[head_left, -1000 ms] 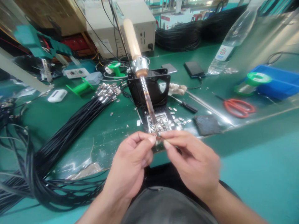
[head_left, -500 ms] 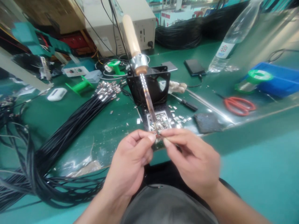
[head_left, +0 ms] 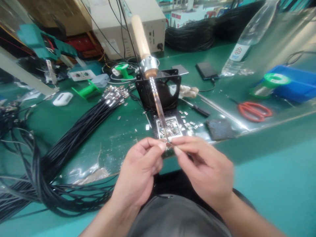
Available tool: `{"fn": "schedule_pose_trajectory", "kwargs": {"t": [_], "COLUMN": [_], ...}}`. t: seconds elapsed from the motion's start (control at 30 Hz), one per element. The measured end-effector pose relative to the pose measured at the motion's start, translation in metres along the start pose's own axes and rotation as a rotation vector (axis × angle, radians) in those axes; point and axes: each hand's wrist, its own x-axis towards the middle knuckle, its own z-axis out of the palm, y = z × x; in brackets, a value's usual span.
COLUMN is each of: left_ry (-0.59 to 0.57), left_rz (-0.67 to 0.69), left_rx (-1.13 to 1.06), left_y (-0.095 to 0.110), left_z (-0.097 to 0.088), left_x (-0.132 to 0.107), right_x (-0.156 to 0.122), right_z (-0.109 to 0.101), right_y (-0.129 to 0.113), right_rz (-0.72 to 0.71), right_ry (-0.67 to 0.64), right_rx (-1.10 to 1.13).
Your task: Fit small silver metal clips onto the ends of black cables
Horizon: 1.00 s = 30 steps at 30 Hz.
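A soldering iron [head_left: 158,105] with a wooden handle leans, tip downward, over a black fan housing [head_left: 165,90]. Its tip ends between my two hands. My left hand [head_left: 142,168] is closed in a thumb-and-finger pinch just left of the tip. My right hand [head_left: 207,164] pinches from the other side, its fingertips almost meeting the left ones. Whatever small parts the fingers hold are too tiny and blurred to name. Just beyond the fingertips lies a shallow tray [head_left: 178,122] of small metal pieces.
Black cables [head_left: 79,128] with metal ends lie bundled at left. Red-handled scissors [head_left: 255,111], a dark sponge-like block [head_left: 219,128], a solder spool [head_left: 271,84] and a blue bin [head_left: 296,89] are at right. A screwdriver [head_left: 200,111] and loose metal bits lie near the tray.
The whole view has shifted slightly, so everything sits a little further right. Both hands keep their pinches at the iron's tip; little else differs.
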Motion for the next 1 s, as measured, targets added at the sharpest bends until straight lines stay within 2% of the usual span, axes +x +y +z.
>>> {"fn": "schedule_pose_trajectory", "kwargs": {"t": [0.13, 0.27, 0.33, 0.4, 0.5, 0.6, 0.73, 1.0], "left_ry": [-0.013, -0.017, -0.006, 0.003, -0.004, -0.018, -0.019, -0.012], "left_rz": [0.004, -0.004, -0.006, -0.005, 0.008, 0.007, -0.002, -0.023], "left_rx": [0.002, 0.021, 0.041, 0.058, 0.060, 0.047, 0.043, 0.066], "left_y": [-0.001, -0.004, -0.005, -0.007, -0.008, -0.009, -0.010, -0.008], "left_z": [-0.002, -0.005, -0.006, -0.008, -0.009, -0.009, -0.009, -0.007], "left_x": [-0.001, -0.003, -0.004, -0.005, -0.006, -0.006, -0.007, -0.006], "right_x": [-0.001, -0.004, -0.005, -0.005, -0.004, 0.000, 0.005, 0.008], "right_z": [0.000, -0.002, -0.003, -0.003, -0.004, -0.003, -0.001, 0.005], "right_y": [-0.003, -0.004, -0.002, 0.000, 0.002, 0.002, -0.001, -0.005], "right_rz": [0.022, 0.125, 0.249, 0.433, 0.702, 0.819, 0.819, 0.669], "right_ry": [-0.001, 0.047, 0.067, 0.048, -0.079, -0.215, -0.244, -0.168], "right_rx": [0.010, 0.064, 0.164, 0.323, 0.551, 0.628, 0.535, 0.433]}}
